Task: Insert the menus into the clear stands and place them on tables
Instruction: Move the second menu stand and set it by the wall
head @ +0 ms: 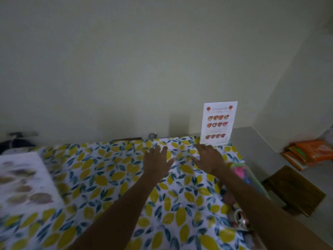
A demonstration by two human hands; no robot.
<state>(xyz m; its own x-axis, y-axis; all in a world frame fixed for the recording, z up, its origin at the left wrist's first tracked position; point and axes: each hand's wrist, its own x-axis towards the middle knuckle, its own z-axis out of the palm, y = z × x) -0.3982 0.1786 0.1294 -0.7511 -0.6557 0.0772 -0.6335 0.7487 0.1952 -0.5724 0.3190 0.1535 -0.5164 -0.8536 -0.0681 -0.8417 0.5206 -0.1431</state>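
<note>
A white menu with round food pictures (218,122) stands upright in a clear stand at the far right corner of the table, against the wall. My right hand (209,156) hovers just in front of its base, fingers spread, holding nothing. My left hand (158,159) is a little to the left over the lemon-print tablecloth (100,179), also spread and empty. A stack of flat menus (23,181), blurred, lies at the table's left edge.
A clear bag with pink and coloured items (241,173) lies along the table's right edge. On the floor at the right are a brown mat (295,190) and orange packets (310,152). Dark objects (16,141) sit at the far left by the wall.
</note>
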